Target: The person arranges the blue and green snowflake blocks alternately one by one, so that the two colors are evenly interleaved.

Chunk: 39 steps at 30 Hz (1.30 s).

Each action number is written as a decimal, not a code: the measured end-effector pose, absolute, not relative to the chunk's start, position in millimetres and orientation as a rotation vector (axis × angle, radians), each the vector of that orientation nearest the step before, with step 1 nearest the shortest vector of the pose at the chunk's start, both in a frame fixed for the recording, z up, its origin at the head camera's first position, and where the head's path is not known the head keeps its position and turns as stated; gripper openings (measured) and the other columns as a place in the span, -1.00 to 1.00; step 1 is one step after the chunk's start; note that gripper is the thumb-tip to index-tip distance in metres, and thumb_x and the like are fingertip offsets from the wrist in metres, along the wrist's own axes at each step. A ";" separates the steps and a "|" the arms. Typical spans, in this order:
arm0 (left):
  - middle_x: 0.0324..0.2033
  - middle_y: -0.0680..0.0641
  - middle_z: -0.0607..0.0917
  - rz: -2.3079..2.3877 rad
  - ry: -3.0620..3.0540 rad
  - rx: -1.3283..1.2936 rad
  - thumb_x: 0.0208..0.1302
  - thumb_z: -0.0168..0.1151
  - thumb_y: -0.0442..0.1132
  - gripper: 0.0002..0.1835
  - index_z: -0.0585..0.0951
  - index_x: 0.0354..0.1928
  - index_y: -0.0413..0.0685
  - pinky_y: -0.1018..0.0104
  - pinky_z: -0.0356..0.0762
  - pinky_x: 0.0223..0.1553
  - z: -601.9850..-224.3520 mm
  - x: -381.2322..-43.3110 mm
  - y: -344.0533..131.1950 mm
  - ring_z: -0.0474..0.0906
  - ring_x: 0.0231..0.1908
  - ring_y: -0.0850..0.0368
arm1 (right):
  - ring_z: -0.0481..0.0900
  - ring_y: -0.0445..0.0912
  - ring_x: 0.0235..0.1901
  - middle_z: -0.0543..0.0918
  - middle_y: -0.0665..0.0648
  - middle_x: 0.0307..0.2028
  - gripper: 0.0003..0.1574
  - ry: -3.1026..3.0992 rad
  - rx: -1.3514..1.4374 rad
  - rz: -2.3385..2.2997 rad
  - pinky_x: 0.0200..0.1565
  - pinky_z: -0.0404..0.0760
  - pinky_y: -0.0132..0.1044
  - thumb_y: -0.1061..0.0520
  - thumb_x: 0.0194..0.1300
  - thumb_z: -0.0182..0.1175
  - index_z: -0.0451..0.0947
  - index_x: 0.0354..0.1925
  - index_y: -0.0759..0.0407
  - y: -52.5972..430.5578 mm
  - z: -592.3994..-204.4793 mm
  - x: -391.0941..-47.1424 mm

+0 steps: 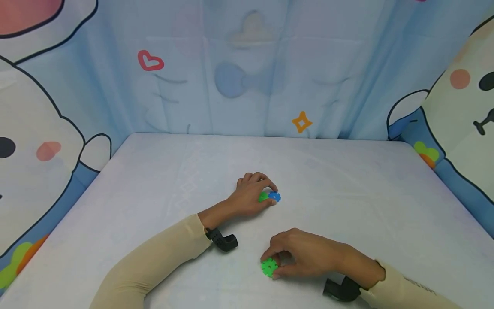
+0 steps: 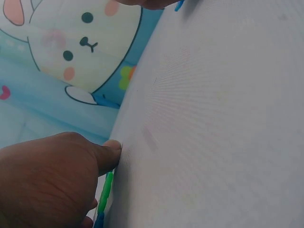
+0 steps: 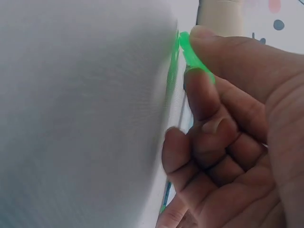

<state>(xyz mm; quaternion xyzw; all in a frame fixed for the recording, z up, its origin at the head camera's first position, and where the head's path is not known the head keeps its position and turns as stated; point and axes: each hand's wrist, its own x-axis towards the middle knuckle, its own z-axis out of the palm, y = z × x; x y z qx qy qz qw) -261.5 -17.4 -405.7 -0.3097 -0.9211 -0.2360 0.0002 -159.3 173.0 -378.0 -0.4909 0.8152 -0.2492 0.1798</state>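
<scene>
Above the middle of the table, my left hand (image 1: 251,196) pinches a joined pair of small notched plastic discs between thumb and index finger. The blue disc (image 1: 275,196) is at the right of the pair, and the green disc (image 1: 263,197) sits partly behind the fingers. Nearer the front, my right hand (image 1: 308,253) grips a single bright green notched disc (image 1: 269,267) by its edge with thumb and fingertips. In the right wrist view that disc (image 3: 192,54) appears nearly edge-on between thumb and index finger, close to the white surface.
A white cloth-covered table (image 1: 185,171) lies under both hands. Behind it hangs a light blue curtain (image 1: 185,94) with cartoon figures at both sides. Each wrist wears a black camera mount; the left mount (image 1: 223,241) hangs low over the cloth.
</scene>
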 end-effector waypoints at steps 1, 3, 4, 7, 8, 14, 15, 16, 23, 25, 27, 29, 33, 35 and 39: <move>0.26 0.00 0.42 -0.744 -2.893 -0.974 0.35 0.21 0.08 -0.68 0.60 0.10 0.28 -0.03 0.23 0.17 -405.8 -261.6 -17.6 0.25 0.21 -0.04 | 0.43 -0.45 -0.35 0.54 -0.29 -0.36 -0.65 2.304 -1.397 -0.709 -0.25 0.48 -0.55 -0.14 0.30 0.30 0.66 0.01 -0.10 173.1 -378.0 -159.1; 0.26 0.01 0.42 -0.748 -2.895 -0.976 0.36 0.21 0.08 -0.68 0.60 0.10 0.28 -0.02 0.22 0.17 -406.0 -261.6 -17.8 0.25 0.22 -0.04 | 0.43 -0.46 -0.36 0.54 -0.30 -0.37 -0.63 2.297 -1.409 -0.737 -0.27 0.49 -0.56 -0.13 0.29 0.30 0.67 0.03 -0.07 173.6 -377.0 -159.3; 0.26 0.01 0.42 -0.746 -2.896 -0.975 0.36 0.21 0.08 -0.69 0.60 0.10 0.28 -0.02 0.22 0.18 -406.1 -261.7 -17.8 0.25 0.22 -0.04 | 0.43 -0.45 -0.37 0.55 -0.29 -0.37 -0.62 2.295 -1.415 -0.764 -0.29 0.50 -0.55 -0.13 0.29 0.31 0.67 0.03 -0.06 174.3 -376.4 -160.0; 0.26 0.01 0.42 -0.741 -2.901 -0.972 0.36 0.20 0.09 -0.69 0.60 0.10 0.29 -0.02 0.22 0.18 -406.4 -262.1 -17.3 0.25 0.22 -0.04 | 0.44 -0.43 -0.40 0.57 -0.27 -0.39 -0.60 2.310 -1.392 -0.868 -0.33 0.51 -0.52 -0.12 0.26 0.33 0.68 0.03 -0.04 178.7 -372.8 -165.5; 0.26 0.02 0.42 -0.736 -2.904 -0.969 0.36 0.21 0.09 -0.69 0.60 0.10 0.29 -0.02 0.22 0.18 -406.5 -262.2 -17.2 0.25 0.22 -0.04 | 0.45 -0.41 -0.41 0.58 -0.26 -0.39 -0.59 2.315 -1.372 -0.913 -0.34 0.51 -0.51 -0.11 0.25 0.34 0.69 0.03 -0.03 181.4 -371.3 -168.7; 0.24 0.02 0.43 -0.730 -2.912 -0.946 0.35 0.22 0.09 -0.68 0.60 0.09 0.30 0.00 0.23 0.17 -405.9 -263.1 -16.8 0.26 0.21 -0.02 | 0.50 -0.28 -0.45 0.65 -0.13 -0.42 -0.58 2.410 -1.242 -1.110 -0.42 0.53 -0.38 0.01 0.23 0.37 0.69 0.03 0.13 206.0 -365.8 -201.0; 0.24 0.02 0.44 -0.733 -2.913 -0.945 0.35 0.22 0.09 -0.68 0.60 0.09 0.30 0.00 0.23 0.18 -405.8 -263.1 -16.6 0.26 0.21 -0.02 | 0.52 -0.27 -0.45 0.67 -0.12 -0.42 -0.59 2.444 -1.216 -1.119 -0.43 0.53 -0.37 0.03 0.22 0.38 0.69 0.02 0.15 210.6 -366.1 -207.8; 0.24 0.02 0.44 -0.736 -2.916 -0.943 0.35 0.22 0.09 -0.68 0.60 0.09 0.30 0.01 0.23 0.18 -405.4 -263.0 -16.4 0.26 0.21 -0.01 | 0.54 -0.26 -0.45 0.68 -0.13 -0.43 -0.59 2.484 -1.178 -1.118 -0.44 0.53 -0.36 0.04 0.20 0.39 0.70 0.01 0.14 215.0 -366.2 -214.6; 0.24 0.01 0.44 -0.736 -2.937 -0.924 0.34 0.23 0.08 -0.67 0.60 0.10 0.28 0.01 0.23 0.18 -402.4 -261.2 -16.1 0.25 0.23 -0.03 | 0.54 -0.24 -0.48 0.70 -0.14 -0.40 -0.62 2.707 -0.965 -1.012 -0.44 0.51 -0.38 0.06 0.16 0.43 0.72 -0.03 0.04 234.0 -369.3 -256.9; 0.24 0.01 0.44 -0.736 -2.943 -0.920 0.34 0.23 0.08 -0.67 0.60 0.11 0.28 0.01 0.23 0.19 -402.3 -261.1 -16.1 0.25 0.24 -0.04 | 0.50 -0.23 -0.49 0.69 -0.13 -0.39 -0.63 2.734 -0.962 -0.980 -0.43 0.50 -0.38 0.08 0.15 0.44 0.72 -0.03 0.04 236.1 -372.4 -264.8; 0.24 0.01 0.44 -0.731 -2.945 -0.919 0.35 0.22 0.08 -0.67 0.60 0.11 0.29 0.01 0.22 0.19 -403.2 -261.5 -15.8 0.24 0.24 -0.03 | 0.48 -0.22 -0.50 0.69 -0.13 -0.40 -0.63 2.747 -0.960 -0.957 -0.44 0.49 -0.39 0.09 0.15 0.44 0.72 -0.04 0.04 237.3 -376.5 -270.5; 0.24 0.01 0.44 -0.724 -2.945 -0.917 0.35 0.22 0.08 -0.67 0.60 0.11 0.30 0.01 0.22 0.20 -404.3 -262.1 -15.5 0.24 0.25 -0.03 | 0.48 -0.22 -0.49 0.68 -0.14 -0.39 -0.64 2.749 -0.944 -0.928 -0.43 0.49 -0.39 0.09 0.15 0.44 0.72 -0.03 0.03 237.5 -380.7 -274.6; 0.25 0.02 0.43 -0.714 -2.946 -0.917 0.35 0.22 0.09 -0.68 0.60 0.11 0.31 0.02 0.23 0.19 -406.2 -263.5 -15.1 0.24 0.24 -0.02 | 0.51 -0.21 -0.44 0.68 -0.17 -0.38 -0.65 2.774 -0.904 -0.859 -0.36 0.53 -0.39 0.08 0.15 0.44 0.73 -0.05 -0.04 235.6 -386.7 -278.5; 0.25 0.02 0.43 -0.708 -2.946 -0.916 0.35 0.22 0.10 -0.68 0.60 0.10 0.32 0.02 0.23 0.19 -406.5 -263.5 -15.2 0.24 0.23 -0.01 | 0.51 -0.21 -0.41 0.68 -0.17 -0.35 -0.65 2.794 -0.888 -0.828 -0.33 0.54 -0.39 0.08 0.13 0.45 0.73 -0.06 -0.05 234.5 -388.1 -278.9; 0.25 0.04 0.43 -0.688 -2.942 -0.912 0.34 0.22 0.10 -0.68 0.60 0.10 0.34 0.03 0.24 0.18 -406.2 -263.3 -16.0 0.25 0.24 -0.01 | 0.49 -0.19 -0.38 0.66 -0.13 -0.32 -0.64 2.837 -0.858 -0.789 -0.32 0.52 -0.39 0.09 0.11 0.47 0.73 -0.07 -0.02 232.1 -389.5 -278.3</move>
